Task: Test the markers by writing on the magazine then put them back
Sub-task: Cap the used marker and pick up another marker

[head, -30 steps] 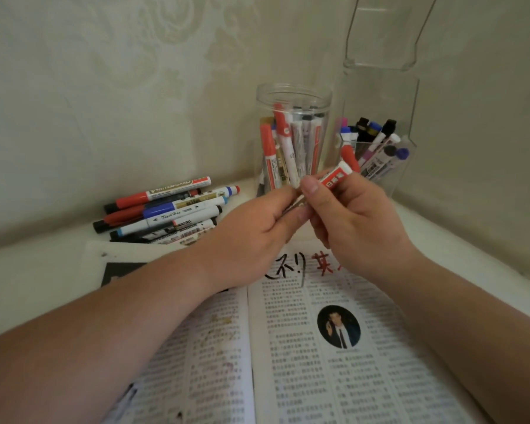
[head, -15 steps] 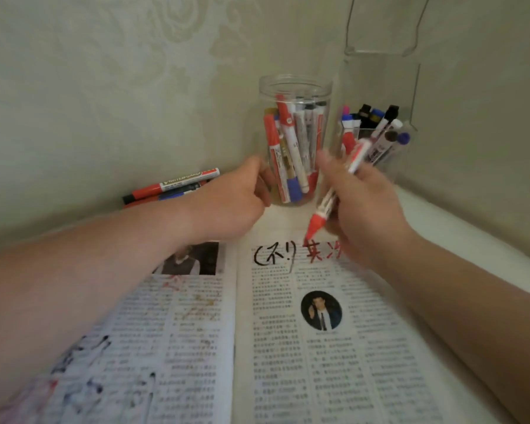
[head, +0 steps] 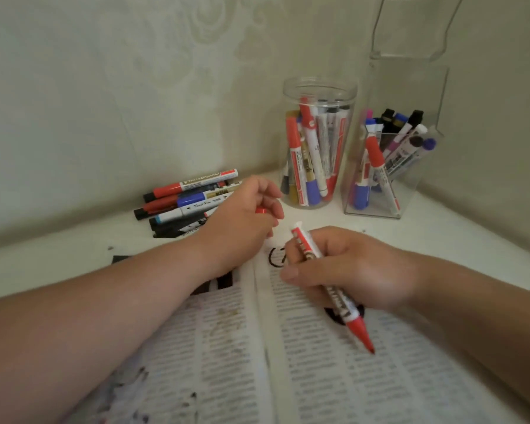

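Desk point(head: 441, 231): one magazine point(head: 227, 347), two holders point(head: 318, 87) point(head: 410, 197); right grip point(head: 358, 270) clamps marker point(head: 357, 328), left grip point(head: 242, 224) clamps cap point(head: 260, 210).

A: The uncapped marker point(head: 348, 312)?
B: White barrel, red label, red tip; the cap point(head: 261, 210) is red.
A: The magazine point(head: 318, 377)?
B: White pages, grey columns of print, a black scrawl point(head: 274, 259) on top, dark blots point(head: 141, 373) lower left.
A: The jar point(head: 318, 84)?
B: Clear; red, white, blue and gold markers point(head: 295, 148) inside.
A: The wall point(head: 135, 87)?
B: Cream, embossed swirls.
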{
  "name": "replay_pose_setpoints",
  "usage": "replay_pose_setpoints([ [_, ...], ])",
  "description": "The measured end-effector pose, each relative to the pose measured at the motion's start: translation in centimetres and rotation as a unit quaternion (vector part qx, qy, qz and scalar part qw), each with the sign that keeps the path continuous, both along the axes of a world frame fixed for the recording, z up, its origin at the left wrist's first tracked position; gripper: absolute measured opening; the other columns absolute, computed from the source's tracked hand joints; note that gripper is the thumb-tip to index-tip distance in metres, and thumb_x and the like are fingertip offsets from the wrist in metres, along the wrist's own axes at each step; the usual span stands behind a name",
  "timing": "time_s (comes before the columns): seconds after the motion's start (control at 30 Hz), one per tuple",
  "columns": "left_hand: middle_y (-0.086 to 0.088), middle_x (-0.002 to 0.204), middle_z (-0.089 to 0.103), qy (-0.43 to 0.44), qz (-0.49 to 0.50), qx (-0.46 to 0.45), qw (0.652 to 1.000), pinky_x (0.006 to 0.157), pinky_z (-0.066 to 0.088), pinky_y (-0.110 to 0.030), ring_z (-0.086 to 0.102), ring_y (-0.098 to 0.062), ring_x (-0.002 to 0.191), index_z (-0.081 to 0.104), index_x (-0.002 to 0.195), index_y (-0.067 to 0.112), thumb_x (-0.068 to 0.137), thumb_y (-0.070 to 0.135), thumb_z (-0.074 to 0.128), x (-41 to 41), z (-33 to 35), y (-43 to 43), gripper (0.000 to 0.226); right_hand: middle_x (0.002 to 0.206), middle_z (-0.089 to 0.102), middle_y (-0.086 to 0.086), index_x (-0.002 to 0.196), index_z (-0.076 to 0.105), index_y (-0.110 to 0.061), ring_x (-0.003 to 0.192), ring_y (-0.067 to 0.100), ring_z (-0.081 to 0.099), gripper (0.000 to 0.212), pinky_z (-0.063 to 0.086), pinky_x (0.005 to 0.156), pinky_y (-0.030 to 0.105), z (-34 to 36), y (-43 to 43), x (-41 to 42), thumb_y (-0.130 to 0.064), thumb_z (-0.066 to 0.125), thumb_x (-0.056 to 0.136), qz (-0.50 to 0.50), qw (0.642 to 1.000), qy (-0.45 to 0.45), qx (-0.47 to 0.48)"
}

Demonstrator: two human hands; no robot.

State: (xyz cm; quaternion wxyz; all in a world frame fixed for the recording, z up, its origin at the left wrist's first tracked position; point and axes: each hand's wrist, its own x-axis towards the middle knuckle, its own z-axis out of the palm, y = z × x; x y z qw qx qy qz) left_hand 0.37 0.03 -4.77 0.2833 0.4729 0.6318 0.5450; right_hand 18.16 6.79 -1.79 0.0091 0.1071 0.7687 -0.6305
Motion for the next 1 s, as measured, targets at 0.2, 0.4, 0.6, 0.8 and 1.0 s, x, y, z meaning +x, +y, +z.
replay_pose_setpoints([
  [0.2, 0.005, 0.091, 0.064, 0.123, -0.064, -0.021, 0.99, 0.076, 0.046, -0.029, 0.057, -0.007, 0.078, 0.053, 0.099, 0.029, 0.081, -0.015, 0.04, -0.1, 0.0, -0.7, 0.049, 0.049, 0.041, 0.007, 0.069, 0.047, -0.008, 0.035, 0.012, 0.033, 0.049, 0.025, 0.036, 0.023, -0.3, 2.6, 1.3, -0.036, 0.087, 0.072, -0.039, 0.989, 0.023, -0.143],
  [0.4, 0.016, 0.088, 0.064, 0.178, -0.07, -0.014, 0.982, 0.072, 0.052, -0.035, 0.059, -0.014, 0.078, 0.053, 0.102, 0.029, 0.085, -0.006, 0.047, 0.7, -0.2, -0.8, 0.039, 0.056, 0.061, 0.013, 0.083, 0.07, -0.005, 0.044, 0.022, 0.063, 0.048, 0.039, 0.037, 0.021, 0.6, 2.8, 1.5, -0.052, 0.081, 0.077, 0.007, 0.988, 0.014, -0.157],
  [0.6, 0.01, 0.093, 0.065, 0.138, -0.124, -0.046, 0.982, 0.07, 0.047, -0.027, 0.058, -0.011, 0.077, 0.055, 0.102, 0.028, 0.069, 0.014, 0.05, 1.4, 0.3, -1.0, 0.037, 0.078, 0.072, 0.019, 0.097, 0.073, -0.007, 0.068, 0.027, 0.071, 0.03, 0.054, 0.051, 0.026, 4.5, 6.2, 2.6, -0.025, 0.087, 0.078, 0.072, 0.992, -0.026, -0.105],
  [0.8, 0.013, 0.096, 0.062, 0.173, -0.162, -0.086, 0.968, 0.072, 0.048, -0.027, 0.056, -0.009, 0.082, 0.053, 0.103, 0.034, 0.07, 0.013, 0.053, 1.2, 0.8, -1.0, 0.039, 0.058, 0.047, 0.02, 0.074, 0.061, -0.006, 0.045, 0.024, 0.044, 0.032, 0.037, 0.039, 0.022, -0.2, 5.8, 3.2, -0.014, 0.086, 0.056, -0.145, 0.987, 0.061, -0.044],
  [1.0, 0.039, 0.104, 0.043, 0.376, -0.205, -0.136, 0.893, 0.079, 0.038, -0.007, 0.048, 0.008, 0.098, 0.043, 0.104, 0.054, 0.056, 0.079, 0.075, 1.4, 1.6, -1.3, 0.064, 0.068, 0.069, 0.018, 0.082, 0.072, -0.001, 0.049, 0.024, 0.062, 0.018, 0.052, 0.046, 0.027, -0.2, 4.7, 3.3, -0.005, 0.086, 0.071, -0.156, 0.986, 0.053, 0.04],
])
